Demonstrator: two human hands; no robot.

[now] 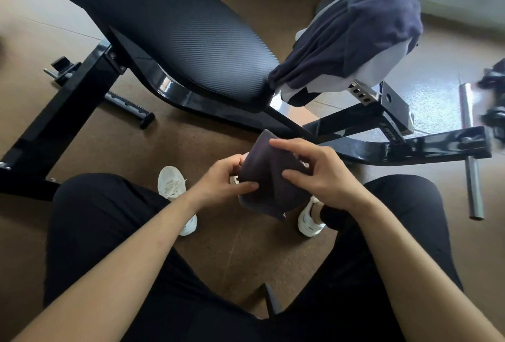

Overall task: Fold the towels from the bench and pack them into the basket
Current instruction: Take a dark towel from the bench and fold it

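A small dark grey towel, folded into a compact bundle, hangs in the air between my knees. My left hand pinches its left edge with thumb and fingers. My right hand grips its top and right side, thumb pressed on the front. More towels, dark blue and pale grey, lie heaped over the small seat pad at the right end of the black bench. No basket is in view.
The bench's black steel frame runs across the brown floor in front of my white shoes. A metal bar and weight hardware lie at the right. My black-trousered legs fill the lower view.
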